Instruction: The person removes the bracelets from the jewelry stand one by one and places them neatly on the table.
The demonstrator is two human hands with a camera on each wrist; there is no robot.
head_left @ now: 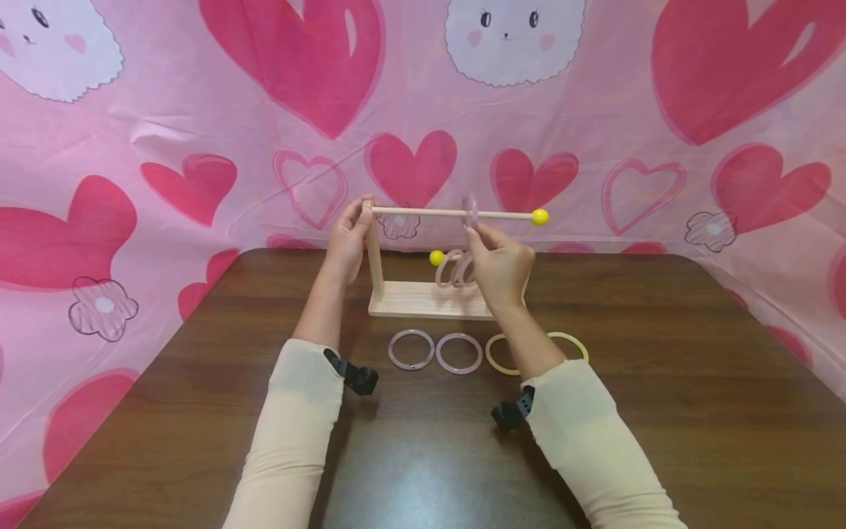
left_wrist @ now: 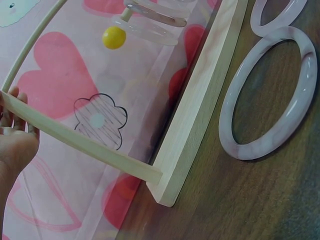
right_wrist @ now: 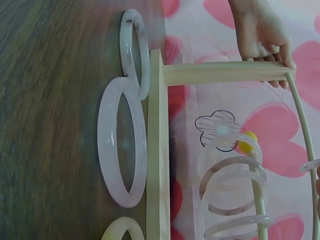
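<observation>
A wooden bangle rack [head_left: 429,303] stands on the table, its upper rod [head_left: 419,212] tipped with a yellow ball [head_left: 540,217] on the right. My left hand [head_left: 345,242] grips the top of the rack's left post [head_left: 375,261], fingers behind it in the right wrist view. With thumb and fingertips, my right hand [head_left: 502,268] pinches a pale lilac bangle [head_left: 471,201] that encircles the upper rod, partway along it. Several translucent bangles [right_wrist: 227,165] hang on the lower rod [right_wrist: 258,200], partly hidden by the right hand in the head view.
In front of the rack, two lilac bangles [head_left: 411,367] and two yellow bangles [head_left: 490,355] lie flat in a row on the brown table [head_left: 423,455]. My right forearm covers part of the yellow ones. A pink heart-patterned cloth [head_left: 251,95] hangs behind the table.
</observation>
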